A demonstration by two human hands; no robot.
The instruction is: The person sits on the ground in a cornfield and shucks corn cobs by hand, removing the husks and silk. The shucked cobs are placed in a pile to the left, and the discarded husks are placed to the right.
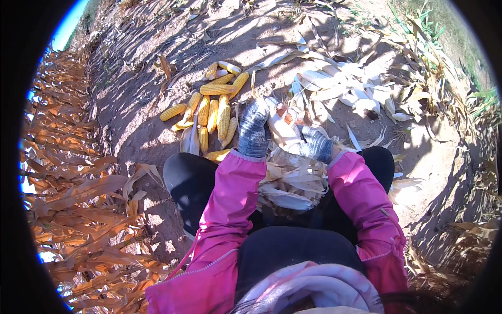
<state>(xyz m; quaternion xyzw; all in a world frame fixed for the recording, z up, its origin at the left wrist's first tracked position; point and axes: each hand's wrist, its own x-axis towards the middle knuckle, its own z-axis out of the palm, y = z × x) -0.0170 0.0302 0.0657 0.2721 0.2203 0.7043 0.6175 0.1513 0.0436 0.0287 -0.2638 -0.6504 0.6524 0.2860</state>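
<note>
Both hands wear grey mottled knit gloves. An ear of corn in pale husk (pixel 281 128) is held between them, tilted, with its kernels hidden from me. My left hand (pixel 253 127) grips its upper left side, fingers curled at the husk's tip. Around the lower right part my right hand (pixel 313 143) is closed. Left of my left hand lies a heap of bare yellow corn cobs (pixel 222 114) on the soil. Between my legs, below the hands, sit more husk-covered ears or loose husks (pixel 292 188); which of these I cannot tell.
Stripped pale husks (pixel 353 88) form a pile beyond my right hand. Dry corn stalks (pixel 78 196) line the left side, and dry leaves with some green blades (pixel 427 51) edge the right. My bent knees (pixel 188 184) flank the work area on the shaded soil (pixel 157 78).
</note>
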